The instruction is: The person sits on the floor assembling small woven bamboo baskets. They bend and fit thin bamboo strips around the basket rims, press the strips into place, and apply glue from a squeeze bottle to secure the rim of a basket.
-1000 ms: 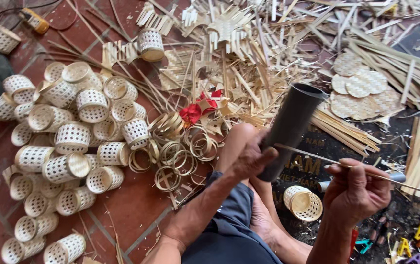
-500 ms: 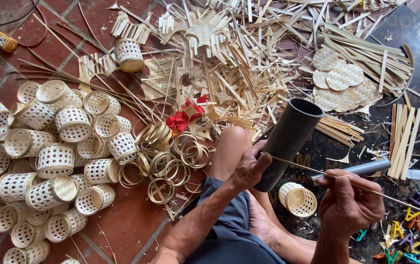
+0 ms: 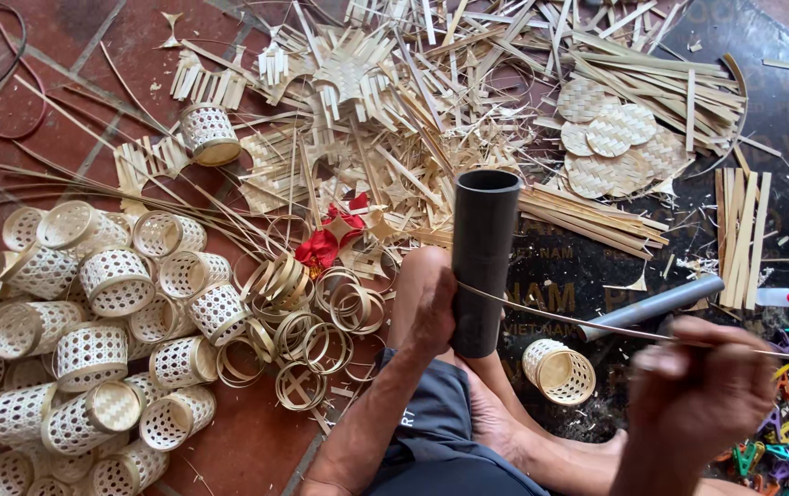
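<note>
Dozens of woven baskets (image 3: 91, 340) crowd left of dark tube (image 3: 482, 262).

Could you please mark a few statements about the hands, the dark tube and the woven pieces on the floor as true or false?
1. The left hand grips an upright dark tube. True.
2. The right hand holds a pair of scissors. False: it pinches a thin bamboo strip running to the tube.
3. The small woven baskets are piled left of the knee. True.
4. The flat woven discs lie inside a basket. False: they lie on loose bamboo strips at upper right.
</note>
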